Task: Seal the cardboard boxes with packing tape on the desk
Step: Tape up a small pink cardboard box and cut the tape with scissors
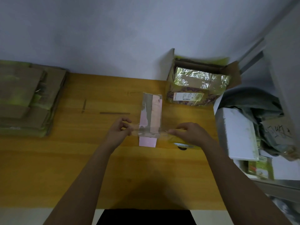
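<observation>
Head view: open cardboard box (183,88) holds a tape-wrapped parcel (200,78).

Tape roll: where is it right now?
Head view: the tape roll is in the right hand, right of the pink box on the desk.

On the tabletop (65,159) we find a small box (150,117) near the middle, with our left hand (119,131) just to its left and our right hand (190,134) just to its right, a strip of tape (146,131) running across the box's near end between them. A stack of flattened cardboard (27,99) lies at the far left. An open carton (199,82) stands at the far right against the wall, another box inside it.
</observation>
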Tool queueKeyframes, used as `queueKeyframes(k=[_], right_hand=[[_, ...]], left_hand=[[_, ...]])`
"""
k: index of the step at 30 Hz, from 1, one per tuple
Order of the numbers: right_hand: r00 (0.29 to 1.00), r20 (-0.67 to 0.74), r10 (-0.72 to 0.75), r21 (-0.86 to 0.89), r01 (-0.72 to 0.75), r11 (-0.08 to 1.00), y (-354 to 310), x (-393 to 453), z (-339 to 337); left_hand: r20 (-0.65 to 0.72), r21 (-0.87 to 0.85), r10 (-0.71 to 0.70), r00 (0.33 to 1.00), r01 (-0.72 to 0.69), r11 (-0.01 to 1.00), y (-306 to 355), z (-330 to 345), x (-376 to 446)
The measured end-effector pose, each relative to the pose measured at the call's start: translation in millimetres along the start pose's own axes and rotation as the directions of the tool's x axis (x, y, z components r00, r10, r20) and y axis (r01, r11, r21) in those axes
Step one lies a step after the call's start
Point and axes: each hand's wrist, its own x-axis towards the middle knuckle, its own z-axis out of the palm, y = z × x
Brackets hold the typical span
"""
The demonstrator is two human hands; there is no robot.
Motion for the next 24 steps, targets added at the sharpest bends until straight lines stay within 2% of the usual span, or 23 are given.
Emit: queueKeyframes(k=[3,6,10,24], right_hand=[[0.999,-0.028,-0.034,0.026,0.035,0.999,0,2,2],[0.999,-0.024,-0.022,-0.096,0.019,0.995,-2,9,5],[1.000,-0.006,0.005,-0.263,-0.006,0.965,-6,18,12],[1.000,-0.009,0.028,-0.364,-0.030,0.931,-7,42,22]], left_hand=[[-0.063,0.022,0.032,0.998,-0.030,0.999,-5,4,9],[-0.126,0.066,0.065,0.990,-0.057,0.996,-12,11,14],[-0.167,0.099,0.033,0.985,-0.016,0.995,-20,21,18],[-0.220,0.107,0.008,0.976,0.016,0.994,-43,30,24]])
